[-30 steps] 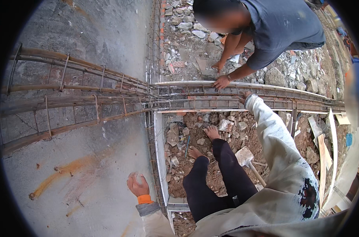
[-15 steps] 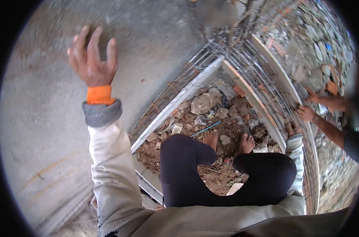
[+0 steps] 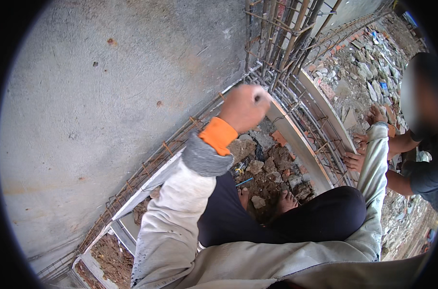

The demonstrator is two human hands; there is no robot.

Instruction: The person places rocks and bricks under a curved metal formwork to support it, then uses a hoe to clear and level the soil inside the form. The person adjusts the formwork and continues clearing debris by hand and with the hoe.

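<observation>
My left hand (image 3: pixel 245 107), with an orange band (image 3: pixel 219 136) at its wrist, is curled into a fist. It is held above the corner where two formwork channels meet. A dark spot shows inside the curled fingers, too unclear to name. My right hand (image 3: pixel 375 114) reaches past the outer formwork board (image 3: pixel 327 106), its fingers apart over the rubble. Whether it touches a stone I cannot tell. Steel reinforcing bars (image 3: pixel 309 113) lie between the outer board and the inner board (image 3: pixel 296 137).
A co-worker's hands (image 3: pixel 355 159) rest by the outer board at right. Upright rebar (image 3: pixel 286 33) rises from the corner. A grey concrete wall (image 3: pixel 93 106) fills the left. Broken stones (image 3: pixel 366 72) lie beyond the board. My bare feet (image 3: pixel 287 201) are on soil between the boards.
My left hand has left the wall, moved right and down to the corner, and closed. My right hand has moved from the bars to beyond the outer board. The view has shifted.
</observation>
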